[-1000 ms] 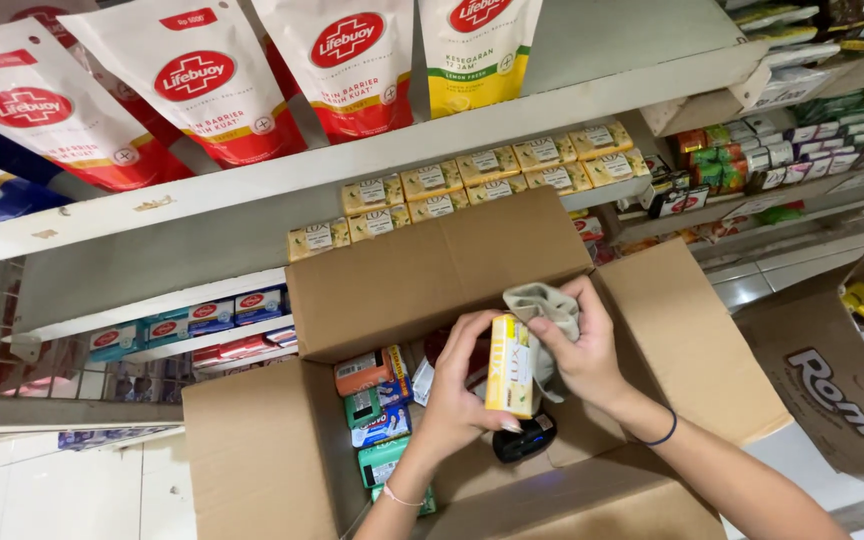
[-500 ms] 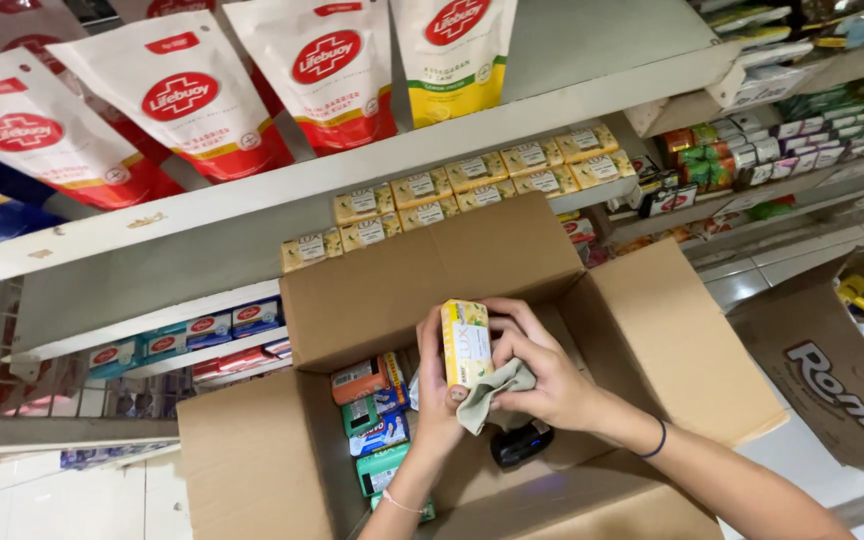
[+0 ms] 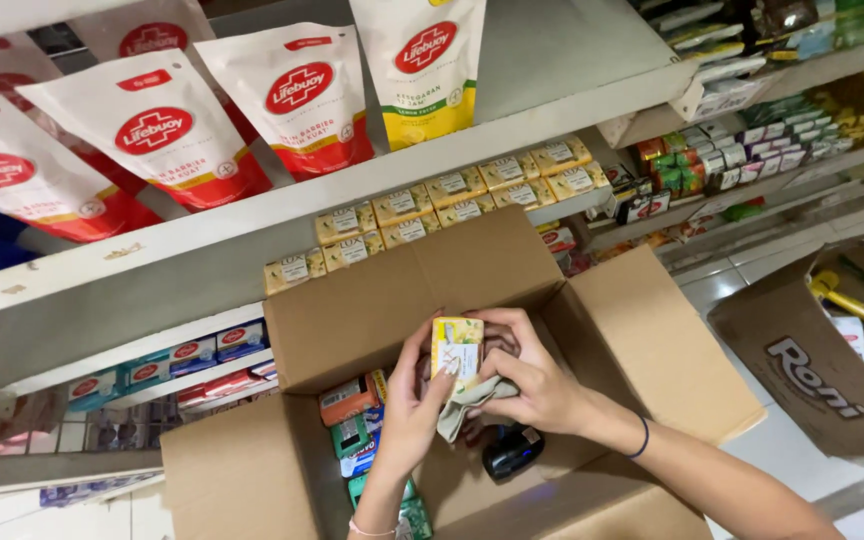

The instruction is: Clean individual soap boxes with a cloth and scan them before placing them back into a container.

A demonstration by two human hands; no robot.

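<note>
A: State of each grip?

B: Left hand (image 3: 410, 400) and right hand (image 3: 537, 385) both clasp a yellow soap box (image 3: 456, 348) upright, a grey cloth (image 3: 467, 402) under the right, apparently pinched.

A: Clearance?

B: Above the open cardboard box (image 3: 352, 310); flaps spread, packets (image 3: 352, 430) below-left, shelf edge (image 3: 282, 205) well above.

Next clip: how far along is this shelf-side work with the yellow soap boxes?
Looks done: rows of matching yellow boxes on the middle shelf already stand in place. In hand: the left hand holds one small yellow soap box while the right hand presses a grey-green cloth against it. Left: more packets remain in the open cardboard box.
</note>
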